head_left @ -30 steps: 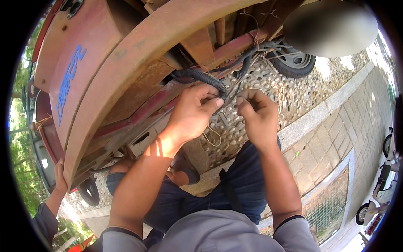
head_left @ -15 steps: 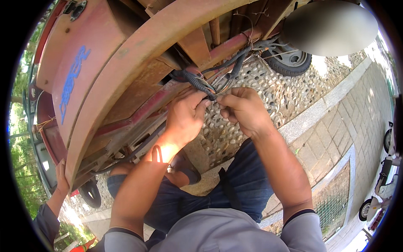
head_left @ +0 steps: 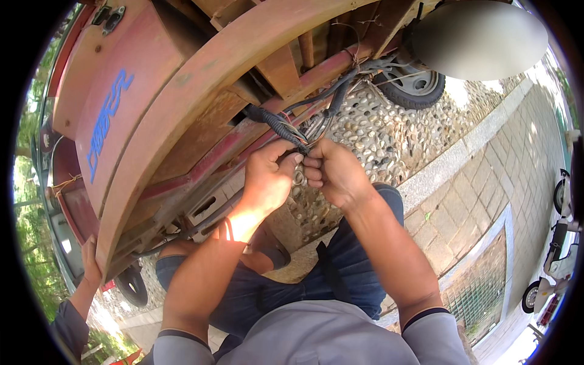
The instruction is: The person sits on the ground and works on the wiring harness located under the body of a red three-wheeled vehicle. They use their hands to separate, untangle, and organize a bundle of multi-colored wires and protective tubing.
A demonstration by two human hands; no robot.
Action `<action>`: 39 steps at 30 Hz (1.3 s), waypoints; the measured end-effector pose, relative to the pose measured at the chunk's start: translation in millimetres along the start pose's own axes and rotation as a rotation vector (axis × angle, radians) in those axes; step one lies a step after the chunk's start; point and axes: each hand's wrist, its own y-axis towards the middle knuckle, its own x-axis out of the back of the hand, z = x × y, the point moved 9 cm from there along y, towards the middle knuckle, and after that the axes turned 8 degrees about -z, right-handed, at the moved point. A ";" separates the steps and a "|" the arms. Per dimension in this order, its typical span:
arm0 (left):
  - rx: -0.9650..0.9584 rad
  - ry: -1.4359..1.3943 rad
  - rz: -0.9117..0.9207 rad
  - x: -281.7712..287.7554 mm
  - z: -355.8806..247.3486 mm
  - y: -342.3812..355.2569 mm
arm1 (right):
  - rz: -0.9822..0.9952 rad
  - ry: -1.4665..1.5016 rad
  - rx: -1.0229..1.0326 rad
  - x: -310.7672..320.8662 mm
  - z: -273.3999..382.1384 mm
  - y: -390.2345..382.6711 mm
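A wiring harness [head_left: 274, 121] in dark corrugated sleeving hangs below the frame of a tilted, rusty red vehicle body [head_left: 201, 79]. Thin wires of several colours fan out where the sleeving ends. My left hand [head_left: 269, 175] pinches the dark, bundled end of the harness between thumb and fingers. Close against it, my right hand [head_left: 338, 172] is curled with its fingers closed at the same wires. Its fingertips hide exactly which strand they grip.
Another person's hand [head_left: 91, 261] rests on the body's lower left edge. A wheel [head_left: 417, 85] stands beyond the harness on pebbled paving [head_left: 377, 134]; a second wheel [head_left: 131, 286] is at lower left. Parked scooters [head_left: 550, 261] line the far right. A blurred oval covers the upper right.
My right hand has moved left and slightly down, closer to my left hand. The bundled wire end has shifted a little down and left with the hands.
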 end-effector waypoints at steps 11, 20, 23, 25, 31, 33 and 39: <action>0.147 -0.211 0.128 -10.4 -22.5 6.1 | 0.141 -0.094 0.137 2.2 5.3 -8.6; 0.044 0.072 0.016 -4.4 -14.9 12.2 | 0.161 -0.482 0.123 1.8 31.7 -5.7; 0.086 -0.180 0.045 -22.3 -21.8 11.4 | 0.262 -0.310 0.057 4.5 28.6 2.4; 0.053 -0.073 0.014 -19.9 -22.8 13.0 | 0.303 -0.196 0.029 -5.2 19.5 1.4; -0.033 0.236 -0.138 0.1 -22.1 7.2 | 0.470 0.222 -0.006 -2.5 -27.8 35.4; -0.192 0.297 -0.234 -15.1 -33.3 13.8 | 0.409 0.220 0.127 14.4 -14.5 45.3; -0.038 0.290 -0.042 -2.0 -25.9 8.8 | 0.307 0.114 0.307 12.1 -27.2 32.9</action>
